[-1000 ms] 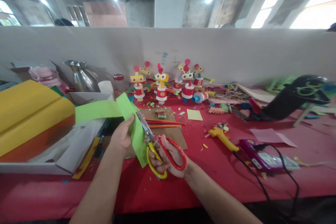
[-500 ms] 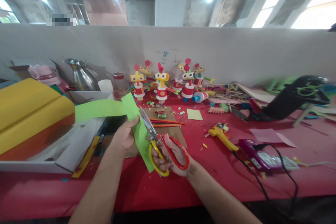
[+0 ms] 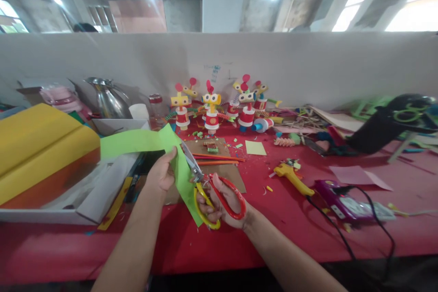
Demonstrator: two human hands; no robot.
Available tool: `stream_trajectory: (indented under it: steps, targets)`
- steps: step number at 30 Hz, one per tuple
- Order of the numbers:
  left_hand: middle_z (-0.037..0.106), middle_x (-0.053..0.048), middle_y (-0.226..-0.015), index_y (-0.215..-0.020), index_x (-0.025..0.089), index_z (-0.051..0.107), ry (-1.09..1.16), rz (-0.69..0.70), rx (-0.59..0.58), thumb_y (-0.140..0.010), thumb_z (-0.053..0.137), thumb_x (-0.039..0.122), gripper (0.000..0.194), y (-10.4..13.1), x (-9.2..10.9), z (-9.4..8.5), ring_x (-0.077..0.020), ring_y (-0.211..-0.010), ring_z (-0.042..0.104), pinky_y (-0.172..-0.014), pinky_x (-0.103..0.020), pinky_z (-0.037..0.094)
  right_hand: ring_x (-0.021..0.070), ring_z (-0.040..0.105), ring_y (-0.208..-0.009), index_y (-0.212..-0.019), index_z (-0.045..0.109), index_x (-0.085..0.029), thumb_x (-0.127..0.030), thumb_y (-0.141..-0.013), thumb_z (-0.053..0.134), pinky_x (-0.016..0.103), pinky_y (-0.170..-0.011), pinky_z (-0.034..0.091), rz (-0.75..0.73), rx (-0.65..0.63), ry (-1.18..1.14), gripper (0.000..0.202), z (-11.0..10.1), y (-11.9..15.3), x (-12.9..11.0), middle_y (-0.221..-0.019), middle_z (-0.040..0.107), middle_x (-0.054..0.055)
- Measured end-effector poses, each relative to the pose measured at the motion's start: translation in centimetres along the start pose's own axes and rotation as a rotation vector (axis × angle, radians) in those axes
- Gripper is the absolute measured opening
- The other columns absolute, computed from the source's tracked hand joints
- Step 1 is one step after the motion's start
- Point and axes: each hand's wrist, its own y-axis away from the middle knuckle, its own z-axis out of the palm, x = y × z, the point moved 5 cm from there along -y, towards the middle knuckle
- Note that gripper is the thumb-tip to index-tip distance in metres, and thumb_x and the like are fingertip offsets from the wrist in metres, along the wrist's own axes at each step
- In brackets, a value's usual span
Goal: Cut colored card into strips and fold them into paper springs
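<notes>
My left hand (image 3: 161, 174) pinches a long strip of green paper (image 3: 143, 140) that bends over the hand and hangs down to about the table edge. My right hand (image 3: 221, 207) grips scissors (image 3: 208, 187) with one red and one yellow handle loop. The steel blades point up and left and lie against the green paper just right of my left thumb. Both hands hover over the red table (image 3: 294, 228), above a brown cardboard sheet (image 3: 226, 171).
A white box (image 3: 102, 191) with yellow and orange paper sheets (image 3: 41, 146) stands at left. A steel jug (image 3: 107, 100) and several paper-cup figures (image 3: 212, 112) line the back wall. A yellow glue gun (image 3: 292, 178), a purple power strip (image 3: 342, 200) with black cables and scraps lie at right.
The scissors have crept forward along the green strip, and both hands have shifted slightly right and up. The view has barely moved.
</notes>
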Motion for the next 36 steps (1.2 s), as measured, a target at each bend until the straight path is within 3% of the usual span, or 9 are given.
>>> stream_trajectory:
  steps: [7,11,16,21,31,36]
  targets:
    - [0.072,-0.006,-0.067,-0.087,0.009,0.067,-0.025,-0.019,0.029,-0.085,0.058,0.012,0.009,0.8,0.0,0.2,-0.0151,-0.054,0.066,-0.062,-0.027,0.059,0.0055,0.036,-0.056,-0.101,0.055,-0.019,-0.066,-0.076,0.063,0.015,-0.043,0.012,-0.026,0.026,0.01,0.054,-0.6,0.4,-0.1,-0.076,0.047,-0.001]
    - [0.071,-0.005,-0.065,-0.092,0.01,0.067,-0.066,-0.032,-0.045,-0.083,0.058,0.011,0.013,1.4,-0.6,0.9,-0.0161,-0.049,0.065,-0.053,-0.027,0.057,0.0053,0.037,-0.057,-0.112,0.054,-0.021,-0.066,-0.077,0.063,0.014,-0.044,0.012,-0.034,0.04,0.017,0.058,-0.4,0.5,-0.4,-0.078,0.047,-0.001]
    - [0.072,-0.007,-0.067,-0.096,0.006,0.067,-0.039,-0.098,-0.095,-0.081,0.055,0.006,0.019,1.3,-0.8,1.1,-0.0174,-0.054,0.067,-0.061,-0.029,0.06,0.0057,0.036,-0.057,-0.113,0.054,-0.02,-0.066,-0.079,0.061,0.014,-0.043,0.012,-0.033,0.031,0.01,0.057,-0.1,0.4,-0.5,-0.078,0.047,0.0]
    - [0.074,-0.009,-0.077,-0.099,0.008,0.067,0.021,-0.084,-0.127,-0.087,0.055,0.016,0.019,0.6,-0.3,1.0,-0.0178,-0.064,0.07,-0.067,-0.03,0.06,0.0063,0.035,-0.057,-0.112,0.054,-0.021,-0.064,-0.079,0.062,0.014,-0.043,0.013,0.005,0.046,0.002,0.055,0.0,0.2,0.0,-0.078,0.047,0.0]
    - [0.07,-0.003,-0.062,-0.096,0.011,0.066,-0.001,-0.1,0.01,-0.081,0.065,0.014,0.016,0.7,-0.8,0.3,-0.0159,-0.049,0.064,-0.06,-0.03,0.06,0.0063,0.034,-0.057,-0.111,0.054,-0.021,-0.067,-0.076,0.064,0.014,-0.043,0.013,-0.034,0.046,0.011,0.059,-0.1,0.5,-0.2,-0.077,0.046,0.0]
    - [0.07,-0.006,-0.064,-0.09,0.009,0.065,-0.059,-0.144,-0.069,-0.081,0.062,0.013,0.011,0.6,-0.9,0.2,-0.0176,-0.05,0.065,-0.058,-0.033,0.059,0.0065,0.034,-0.057,-0.109,0.054,-0.021,-0.067,-0.074,0.065,0.015,-0.043,0.013,-0.032,0.066,0.021,0.059,-0.3,0.7,-0.2,-0.078,0.047,0.0]
